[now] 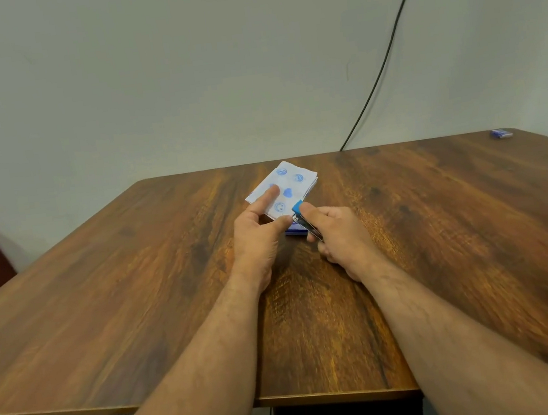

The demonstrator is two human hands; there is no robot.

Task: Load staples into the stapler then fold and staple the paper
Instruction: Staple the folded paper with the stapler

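I held the folded paper flat under my left hand's straightened forefinger; my right hand gripped the stapler, its nose at the paper's near edge.

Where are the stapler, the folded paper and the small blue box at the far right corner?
stapler (303,219): head view, on its metal body just below the blue tip.
folded paper (291,179): head view, on its stamped top face.
small blue box (501,133): head view, on its top.
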